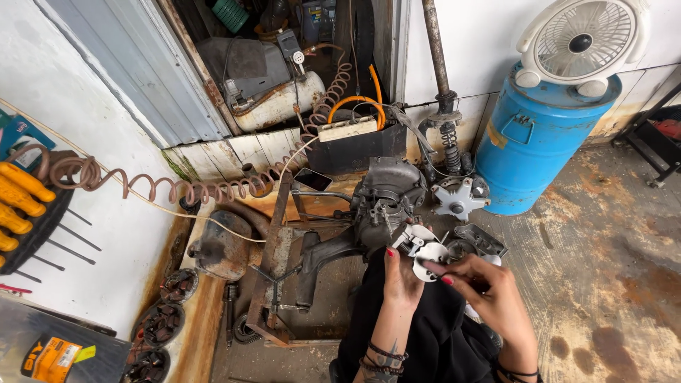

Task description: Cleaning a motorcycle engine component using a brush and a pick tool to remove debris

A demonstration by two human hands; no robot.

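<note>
My left hand (399, 280) grips a small white and metal part (413, 240) from below, thumb up against it. My right hand (489, 287) comes in from the right, its fingers pinched on a thin dark tool whose tip touches a white round piece (431, 253) of that part. Both hands work just in front of a grey engine block (386, 198) mounted on a rusty metal stand (273, 284). My lap, in black cloth, lies under the hands.
A blue drum (535, 152) with a white fan (582, 42) on top stands at the right. A coiled air hose (177, 188) runs left across the wall. A metal star-shaped part (457, 198), trays of small parts (159, 326) and yellow-handled tools (18, 191) are around.
</note>
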